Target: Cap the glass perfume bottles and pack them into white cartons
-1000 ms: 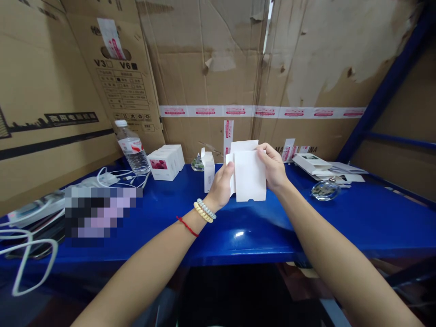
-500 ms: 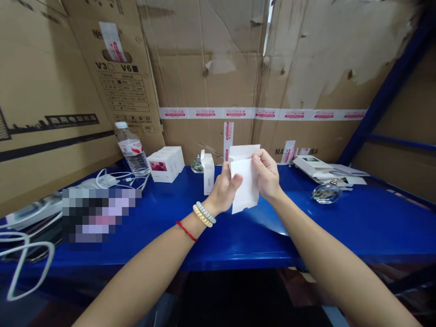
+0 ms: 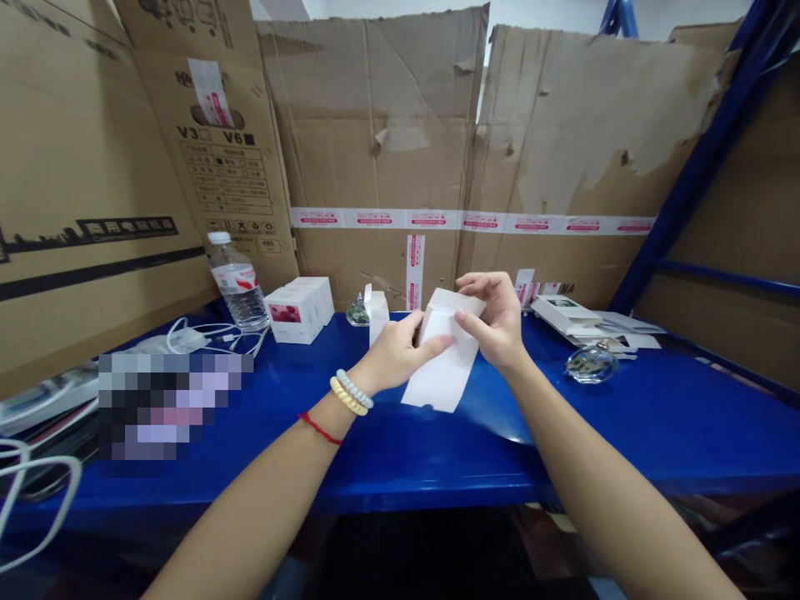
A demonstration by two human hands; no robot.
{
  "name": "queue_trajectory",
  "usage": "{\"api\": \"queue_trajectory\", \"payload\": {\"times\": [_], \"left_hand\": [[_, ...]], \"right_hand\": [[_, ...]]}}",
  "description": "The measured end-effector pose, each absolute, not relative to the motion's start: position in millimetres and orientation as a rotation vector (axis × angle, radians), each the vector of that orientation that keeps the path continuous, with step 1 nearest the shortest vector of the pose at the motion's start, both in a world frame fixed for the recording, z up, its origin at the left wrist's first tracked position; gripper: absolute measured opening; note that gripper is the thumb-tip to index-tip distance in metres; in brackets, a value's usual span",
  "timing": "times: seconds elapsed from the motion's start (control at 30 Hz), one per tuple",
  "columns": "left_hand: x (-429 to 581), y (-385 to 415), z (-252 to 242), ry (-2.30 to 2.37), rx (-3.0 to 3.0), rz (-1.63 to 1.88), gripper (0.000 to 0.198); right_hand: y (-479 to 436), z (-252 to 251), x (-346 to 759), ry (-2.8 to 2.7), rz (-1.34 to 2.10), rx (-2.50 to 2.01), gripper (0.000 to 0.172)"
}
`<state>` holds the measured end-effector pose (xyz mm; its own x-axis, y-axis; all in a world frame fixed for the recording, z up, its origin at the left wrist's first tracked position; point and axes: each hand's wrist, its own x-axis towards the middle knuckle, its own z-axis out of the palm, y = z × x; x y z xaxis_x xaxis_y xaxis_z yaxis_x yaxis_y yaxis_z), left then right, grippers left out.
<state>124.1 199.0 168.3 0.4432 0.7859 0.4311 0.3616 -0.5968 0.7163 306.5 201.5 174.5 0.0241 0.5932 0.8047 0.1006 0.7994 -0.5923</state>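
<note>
Both my hands hold a white unfolded carton (image 3: 443, 367) above the blue shelf (image 3: 437, 433). My left hand (image 3: 397, 354) grips its left side, thumb across the front panel. My right hand (image 3: 493, 321) pinches the top flap with fingers curled over it. The carton's long panel hangs tilted down toward me. Bracelets and a red string are on my left wrist.
Behind my hands stand a small open white box (image 3: 377, 312) and a small glass bottle (image 3: 357, 312). Left are white boxes with pink print (image 3: 297, 310), a water bottle (image 3: 236, 282) and white cables (image 3: 206, 337). Right lie flat cartons (image 3: 572, 315) and a glass bottle (image 3: 591, 364). Cardboard walls the back.
The carton has tilted from upright to slanting down toward me. My right hand moved up over the top flap, and my left thumb slid across the front.
</note>
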Motion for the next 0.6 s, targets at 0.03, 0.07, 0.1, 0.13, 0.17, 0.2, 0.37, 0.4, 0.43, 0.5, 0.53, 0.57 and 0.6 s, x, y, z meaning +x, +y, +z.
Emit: {"api": "queue_trajectory", "payload": {"times": [0.03, 0.07, 0.1, 0.13, 0.17, 0.2, 0.37, 0.4, 0.43, 0.5, 0.53, 0.57, 0.6], "left_hand": [[122.3, 198.7, 171.7, 0.941, 2.161, 0.937, 0.049], [120.5, 198.5, 174.8, 0.913, 2.154, 0.807, 0.048], [118.6, 198.5, 177.4, 0.886, 2.147, 0.675, 0.047], [116.8, 198.7, 179.4, 0.868, 2.145, 0.556, 0.046], [115.4, 199.0, 180.8, 0.863, 2.155, 0.466, 0.046], [114.2, 199.4, 181.7, 0.868, 2.175, 0.408, 0.046], [112.0, 202.4, 181.7, 0.945, 2.275, 0.297, 0.052], [111.3, 203.2, 181.7, 0.928, 2.268, 0.273, 0.05], [110.3, 204.0, 181.7, 0.904, 2.251, 0.26, 0.047], [107.6, 206.0, 182.0, 0.855, 2.171, 0.277, 0.041], [106.1, 207.1, 182.1, 0.837, 2.107, 0.308, 0.041], [104.9, 208.1, 182.0, 0.825, 2.04, 0.353, 0.042], [104.0, 209.1, 181.7, 0.82, 1.98, 0.404, 0.043]], "right_hand": [[201.3, 176.1, 310.5, -1.567, 0.376, -0.593, 0.041], [201.1, 178.1, 314.7, -1.644, 0.367, -0.62, 0.043], [200.8, 180.4, 318.6, -1.746, 0.398, -0.659, 0.043], [200.5, 182.9, 321.9, -1.862, 0.462, -0.709, 0.043], [200.0, 185.2, 324.2, -1.976, 0.548, -0.767, 0.043], [199.5, 187.5, 325.2, -2.082, 0.64, -0.835, 0.043], [194.6, 195.9, 317.8, -2.425, 0.862, -1.142, 0.041], [193.8, 197.1, 317.1, -2.441, 0.887, -1.157, 0.039], [193.3, 198.1, 317.6, -2.432, 0.909, -1.157, 0.039], [194.0, 199.4, 322.7, -2.36, 0.926, -1.138, 0.038], [195.1, 199.6, 326.9, -2.307, 0.927, -1.132, 0.038], [196.7, 199.5, 331.6, -2.254, 0.929, -1.131, 0.038], [198.5, 199.0, 336.4, -2.21, 0.939, -1.134, 0.038]]}}
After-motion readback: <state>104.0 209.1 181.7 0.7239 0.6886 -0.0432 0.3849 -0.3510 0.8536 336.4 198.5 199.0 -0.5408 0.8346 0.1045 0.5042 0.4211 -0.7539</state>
